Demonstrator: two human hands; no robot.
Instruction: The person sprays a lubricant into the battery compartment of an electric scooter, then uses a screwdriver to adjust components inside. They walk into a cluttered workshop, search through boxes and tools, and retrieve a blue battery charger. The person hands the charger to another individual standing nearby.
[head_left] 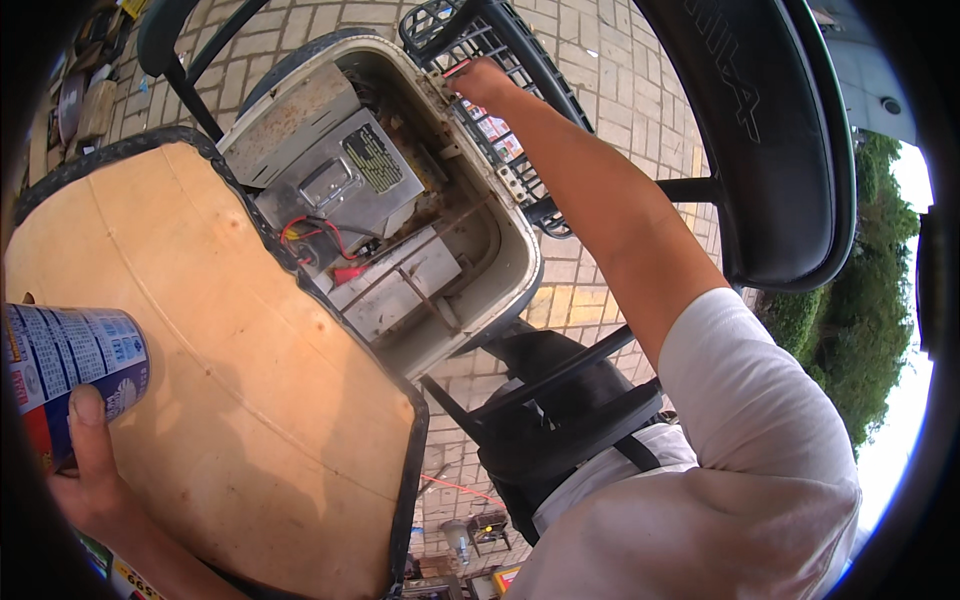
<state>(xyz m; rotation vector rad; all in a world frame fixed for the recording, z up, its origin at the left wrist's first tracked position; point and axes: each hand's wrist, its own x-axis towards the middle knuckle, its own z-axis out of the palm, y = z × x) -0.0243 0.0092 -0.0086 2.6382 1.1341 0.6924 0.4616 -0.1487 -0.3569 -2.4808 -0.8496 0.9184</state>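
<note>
My left hand [95, 480] grips a blue, red and white printed tub [85, 350] at the left edge, its thumb pressed against the side. The tub is over the plywood underside of a tipped-up seat [220, 350] with black edging. My right hand [482, 82] is stretched far forward to the rim of an open storage compartment [520, 240], beside a black basket. Its fingers are curled, and what they hold is too small to make out. Inside the compartment sit a silver metal case [340, 180] with a handle and red and black wires [325, 235].
A black wire basket [530, 75] adjoins the compartment's far side. A padded black backrest [760, 130] rises at the right, near my right arm. Black tubular armrests [570, 375] cross the near side. Paving bricks [625, 60] lie below, with assorted items [85, 100] at the far left.
</note>
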